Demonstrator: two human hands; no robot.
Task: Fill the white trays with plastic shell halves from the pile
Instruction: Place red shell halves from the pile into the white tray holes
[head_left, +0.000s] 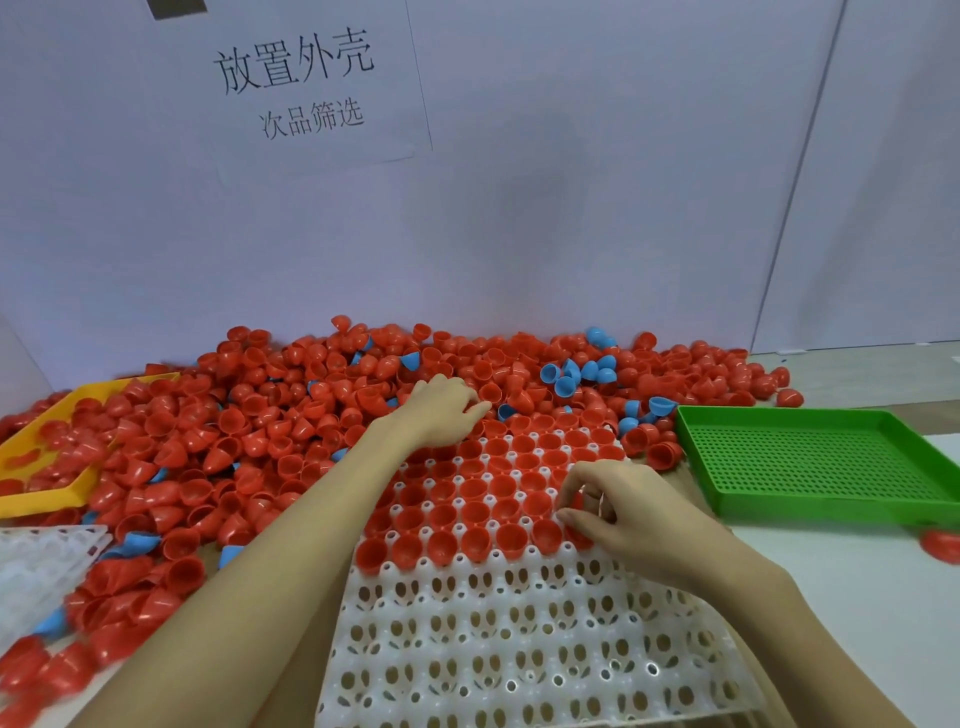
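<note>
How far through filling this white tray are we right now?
Roughly the far half of the white tray holds red shells. The right hand is seating one at the last filled row; the left hand reaches into the pile. The near rows remain empty.

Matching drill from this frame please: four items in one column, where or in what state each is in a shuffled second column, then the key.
Items
1. green tray
2. yellow tray
3. left hand
4. right hand

Places or states
A. at the left edge, half buried in red shell halves
B. reaching into the pile just beyond the white tray
C. right of the white tray, nothing lying in it
D. over the white tray's last filled row, fingers curled at a red shell

Pairs: 1-C, 2-A, 3-B, 4-D
</note>
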